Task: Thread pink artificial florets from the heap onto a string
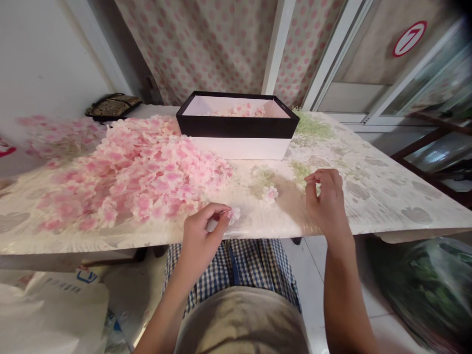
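Note:
Near the table's front edge my left hand (pixel 205 231) pinches a small pink-and-white artificial flower (pixel 233 215) between thumb and fingertips. My right hand (pixel 326 199) is held with thumb and forefinger close together, beside a small bunch of pale green plastic pieces (pixel 300 172); what lies between its fingertips is too small to make out. Between the hands, a single pale pink flower (pixel 270 194) lies on the table by some green pieces (pixel 261 176). A large heap of pink artificial petals (pixel 147 167) spreads to the left of my left hand.
A white box with a black rim (pixel 238 128) stands at the back, with pink flowers (pixel 245 110) inside. More green pieces (pixel 313 125) lie right of it. A dark patterned pouch (pixel 112 105) rests at the back left. The patterned tablecloth (pixel 383 191) extends right.

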The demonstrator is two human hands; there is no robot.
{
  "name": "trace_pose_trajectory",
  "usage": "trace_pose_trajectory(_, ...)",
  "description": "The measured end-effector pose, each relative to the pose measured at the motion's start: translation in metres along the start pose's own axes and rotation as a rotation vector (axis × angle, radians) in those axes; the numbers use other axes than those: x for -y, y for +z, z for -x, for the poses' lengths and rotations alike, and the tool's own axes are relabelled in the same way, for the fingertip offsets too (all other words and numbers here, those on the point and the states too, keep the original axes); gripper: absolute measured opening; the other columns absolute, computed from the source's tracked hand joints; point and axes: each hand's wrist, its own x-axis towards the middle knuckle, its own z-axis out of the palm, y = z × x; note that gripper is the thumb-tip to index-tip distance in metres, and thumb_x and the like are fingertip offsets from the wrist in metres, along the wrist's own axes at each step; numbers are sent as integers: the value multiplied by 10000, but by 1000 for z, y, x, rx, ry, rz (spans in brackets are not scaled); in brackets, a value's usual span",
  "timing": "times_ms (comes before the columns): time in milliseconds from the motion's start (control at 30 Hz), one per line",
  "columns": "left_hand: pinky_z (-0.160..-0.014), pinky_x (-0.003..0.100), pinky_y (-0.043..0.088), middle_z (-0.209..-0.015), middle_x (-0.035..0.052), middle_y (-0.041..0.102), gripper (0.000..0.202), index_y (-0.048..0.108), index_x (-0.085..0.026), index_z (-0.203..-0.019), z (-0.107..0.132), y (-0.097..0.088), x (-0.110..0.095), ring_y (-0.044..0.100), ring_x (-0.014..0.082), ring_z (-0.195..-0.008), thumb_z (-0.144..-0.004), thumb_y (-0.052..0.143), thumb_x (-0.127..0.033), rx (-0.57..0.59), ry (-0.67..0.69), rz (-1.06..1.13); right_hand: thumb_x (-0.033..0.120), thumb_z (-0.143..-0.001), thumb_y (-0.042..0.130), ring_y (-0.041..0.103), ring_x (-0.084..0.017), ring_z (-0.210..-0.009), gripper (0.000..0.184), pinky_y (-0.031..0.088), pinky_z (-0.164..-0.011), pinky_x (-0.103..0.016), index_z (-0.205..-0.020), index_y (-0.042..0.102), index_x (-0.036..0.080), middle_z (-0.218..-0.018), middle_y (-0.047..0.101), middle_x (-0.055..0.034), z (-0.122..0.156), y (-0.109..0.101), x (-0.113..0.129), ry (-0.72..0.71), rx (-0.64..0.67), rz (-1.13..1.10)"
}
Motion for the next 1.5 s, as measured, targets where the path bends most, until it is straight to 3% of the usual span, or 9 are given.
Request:
trace_pose_trajectory(200,-641,193,504,-798,-2,720,69,664,-194,-873,0,2,0,677,119,-730,-882,602,-223,-30,-8,51,189,-908,412,500,-257,-980,63,428,-890,-478,-903,474,197,-991,512,-115,3,5,9,-72,42,-6)
trace_pose_trajectory(367,-640,188,515,-788,6,724,72,660,-189,-868,0,1,0,692,123,-737,-885,609,-236,9,-28,96,199,-899,459,519,-236,-933,56,454,-821,-429,-848,482,202,-941,515,-85,3,10,14,-38,49,-124)
trace_pose_trajectory(500,-690,181,541,-803,7,740,57,648,-189,-911,1,5,-6,712,120,-764,-888,618,-232,-34,-47,185,139,-869,511,544,-183,-873,90,455,-741,-338,-815,508,211,-904,525,-41,10,-4,44,-28,37,-324)
trace_pose_trajectory(600,-739,171,556,-883,16,757,70,633,-190,-950,6,12,-14,723,118,-821,-891,625,-229,-54,-55,259,93,-852,532,543,-166,-918,119,450,-820,-336,-826,530,209,-930,512,-33,22,-15,77,-98,109,-463)
trace_pose_trajectory(667,-760,160,560,-926,20,760,68,626,-190,-965,10,16,-20,725,114,-861,-904,609,-215,-32,-58,298,94,-852,556,539,-169,-956,110,447,-854,-342,-878,541,200,-980,501,-45,31,-18,95,-172,173,-492)
trace_pose_trajectory(767,-787,145,560,-975,21,758,71,626,-192,-972,17,18,-29,721,109,-918,-918,579,-184,5,-58,336,71,-847,572,517,-181,-968,133,448,-846,-348,-918,538,179,-1030,492,-71,42,-15,111,-270,156,-424)
trace_pose_trajectory(1133,-802,128,560,-967,-5,759,100,647,-212,-970,23,18,-33,721,86,-878,-909,588,-159,27,-54,331,57,-834,586,501,-206,-918,128,454,-800,-382,-891,527,155,-999,511,-104,44,-7,109,-323,57,-286)
trace_pose_trajectory(1400,-792,158,577,-971,0,755,144,662,-221,-993,26,18,-31,720,100,-871,-914,569,-144,55,11,225,66,-842,567,527,-225,-928,165,471,-788,-405,-910,497,200,-989,521,-90,46,-3,112,-256,115,-298)
trace_pose_trajectory(1500,-782,188,591,-960,10,755,143,668,-221,-997,26,15,-30,723,116,-856,-913,576,-150,57,5,208,89,-876,537,548,-209,-951,152,487,-820,-399,-943,498,220,-986,530,-68,45,-3,110,-182,213,-422)
